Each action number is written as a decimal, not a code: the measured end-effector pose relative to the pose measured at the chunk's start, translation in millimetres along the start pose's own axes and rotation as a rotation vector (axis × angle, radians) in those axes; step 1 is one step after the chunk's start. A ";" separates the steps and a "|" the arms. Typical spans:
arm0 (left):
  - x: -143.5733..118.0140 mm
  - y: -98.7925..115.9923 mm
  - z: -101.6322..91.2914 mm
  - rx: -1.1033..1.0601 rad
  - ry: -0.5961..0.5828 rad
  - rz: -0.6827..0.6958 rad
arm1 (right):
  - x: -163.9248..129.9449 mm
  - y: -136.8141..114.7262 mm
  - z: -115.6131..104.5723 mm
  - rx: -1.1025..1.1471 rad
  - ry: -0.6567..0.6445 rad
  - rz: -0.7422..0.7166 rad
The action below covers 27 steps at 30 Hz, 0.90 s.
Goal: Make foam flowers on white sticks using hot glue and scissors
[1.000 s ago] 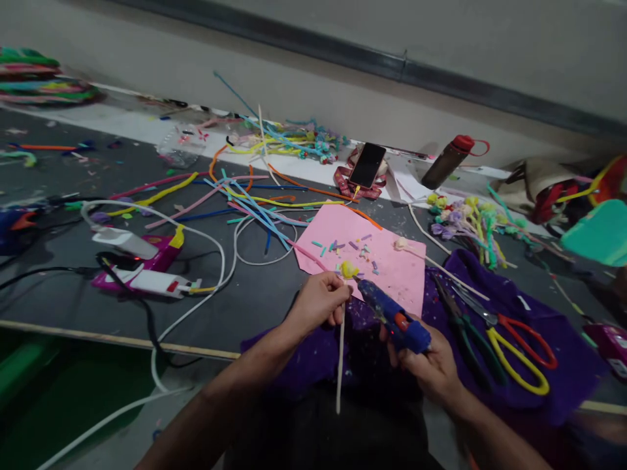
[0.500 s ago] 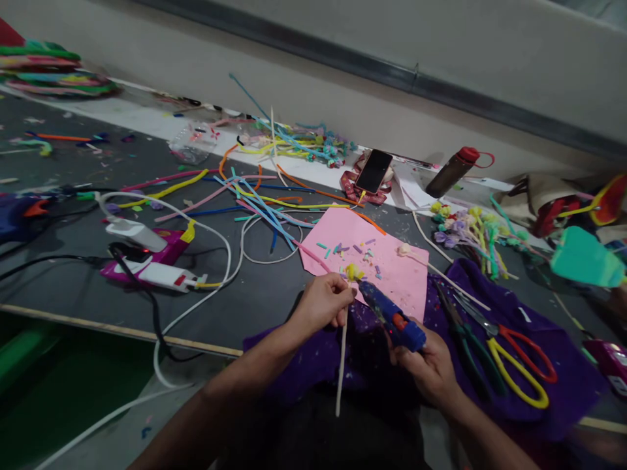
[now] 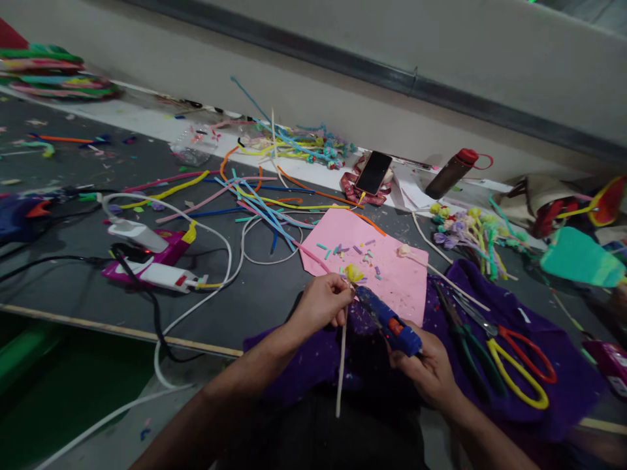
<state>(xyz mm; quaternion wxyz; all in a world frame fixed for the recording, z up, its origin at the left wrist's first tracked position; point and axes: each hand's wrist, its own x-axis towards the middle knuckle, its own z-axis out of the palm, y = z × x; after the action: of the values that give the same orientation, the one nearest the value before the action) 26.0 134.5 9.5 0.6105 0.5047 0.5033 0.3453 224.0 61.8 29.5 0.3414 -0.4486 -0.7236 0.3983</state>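
Between its thumb and fingers my left hand (image 3: 323, 301) pinches a cream pipe cleaner stem (image 3: 341, 365), which hangs down below the hand. A small yellow flower (image 3: 353, 273) tops the stem. My right hand (image 3: 428, 362) is wrapped round a blue glue gun (image 3: 389, 320) with an orange-red part on its side. The gun's tip is close under the flower, by my left fingertips; whether it touches cannot be made out. Beneath lies a pink sheet (image 3: 333, 228) scattered with short coloured pieces (image 3: 361, 251) and a cream-headed stem (image 3: 443, 274).
Scissors (image 3: 519, 365) and dark-handled pliers (image 3: 465, 346) rest on purple cloth (image 3: 563, 385) at right. Loose pipe cleaners (image 3: 264, 209) lie left of the sheet. A magenta power strip (image 3: 174, 248) with white cables stands further left. Behind are a phone (image 3: 374, 173) and a bottle (image 3: 451, 173).
The glue gun has shifted slightly left and down, its tip now lower beneath the flower. More of the yellow flower shows. My left hand has barely moved.
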 end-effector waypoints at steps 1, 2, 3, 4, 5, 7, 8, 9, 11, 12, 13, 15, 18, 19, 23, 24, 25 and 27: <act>-0.1 -0.2 -0.2 0.005 0.001 0.004 | 0.1 -0.2 -0.4 -0.001 0.003 0.001; -0.2 -0.4 -0.4 0.011 0.001 0.008 | 0.1 -0.4 -0.8 -0.004 0.008 0.004; -0.3 -0.6 -0.6 0.017 0.001 0.012 | 0.3 -0.5 -1.2 -0.007 0.016 0.004; -0.4 -0.8 -0.7 0.022 0.002 0.015 | 0.5 -0.5 -1.4 -0.010 0.022 0.001; -0.4 -0.9 -0.9 0.026 0.002 0.015 | 0.7 -0.6 -1.5 -0.013 0.024 -0.001; -0.3 -0.8 -0.9 0.025 0.005 0.008 | 1.3 -0.8 -1.3 -0.017 0.014 -0.003; -0.3 -0.5 -0.8 0.021 0.008 0.000 | 1.4 -1.0 -1.1 -0.020 0.005 -0.004; -0.2 -0.1 -0.6 0.015 0.011 -0.007 | 1.6 -1.2 -0.8 -0.023 -0.003 -0.007; -0.2 0.9 -0.2 0.005 0.018 -0.018 | 1.5 -1.8 -0.6 -0.033 -0.013 -0.014; -0.2 1.4 -0.1 0.003 0.018 -0.018 | 1.4 -2.0 -0.8 -0.037 -0.015 -0.018; -0.3 1.9 0.0 0.003 0.017 -0.017 | 1.2 -2.3 -1.1 -0.039 -0.015 -0.022; -0.6 2.6 -0.1 0.006 0.016 -0.013 | 1.1 -2.6 -2.2 -0.042 -0.013 -0.024; -1.0 3.2 -0.3 0.008 0.018 -0.017 | 1.9 -2.9 -3.3 -0.049 -0.008 -0.007; -1.1 3.4 -0.3 0.002 0.018 -0.019 | 2.3 -3.0 -3.3 -0.053 -0.007 0.000; -1.5 4.5 -0.1 -0.027 0.020 -0.026 | 2.6 -2.6 -2.5 -0.056 -0.028 -0.005; -1.6 5.0 0.0 -0.028 0.021 -0.029 | 2.2 -2.4 -2.5 -0.053 -0.028 -0.010; -1.8 5.7 0.2 -0.027 0.022 -0.034 | 1.9 -2.0 -2.8 -0.050 -0.027 -0.012; -2.4 7.2 0.6 -0.020 0.024 -0.040 | 1.4 -1.4 -3.9 -0.048 -0.013 -0.011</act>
<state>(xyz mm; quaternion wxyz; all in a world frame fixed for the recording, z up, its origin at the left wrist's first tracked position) 26.6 133.9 17.0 0.6160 0.4844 0.5172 0.3442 226.2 63.8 32.7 0.3284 -0.4499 -0.7375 0.3819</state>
